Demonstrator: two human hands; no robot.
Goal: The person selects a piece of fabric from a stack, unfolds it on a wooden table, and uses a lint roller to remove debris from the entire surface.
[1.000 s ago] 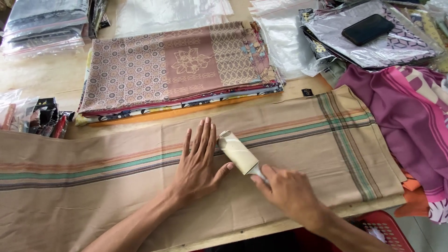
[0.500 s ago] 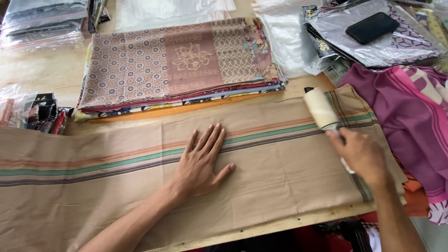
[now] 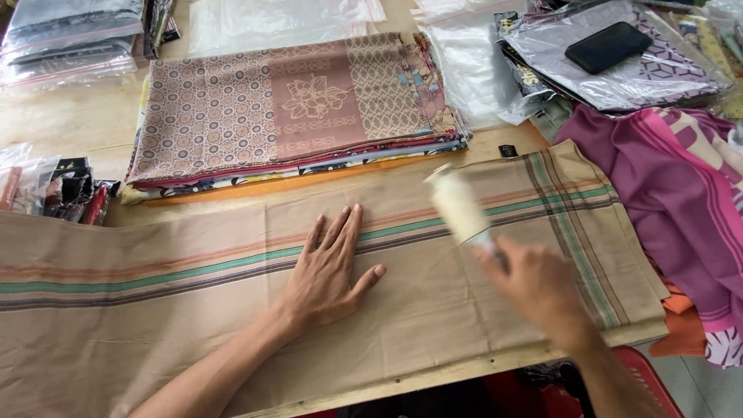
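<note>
Our left hand [image 3: 331,272] lay flat, fingers spread and palm down, on a long tan cloth [image 3: 193,310] with green, orange and dark stripes running along it. That cloth covered the near part of the wooden table [image 3: 70,124], stretching from the left edge to a band of cross stripes at its right end. Our right hand [image 3: 534,285] was blurred by motion; it was wrapped around the handle of a pale lint roller [image 3: 459,205], whose drum was tilted up and away from us and touched the cloth just beside the striped band. The two hands were near each other, apart, with bare cloth between them.

Behind the tan cloth sat a stack of folded patterned fabrics [image 3: 294,101], the top one brown and rose with a flower motif. To the right lay a heap of purple and pink cloth [image 3: 665,178], partly overlapping the edge of the tan one. Farther back, a black phone [image 3: 607,46] rested on a plastic-wrapped package [image 3: 658,85]. Clear plastic bags [image 3: 279,15] lay along the far side, and small packets [image 3: 62,190] sat at the left.
</note>
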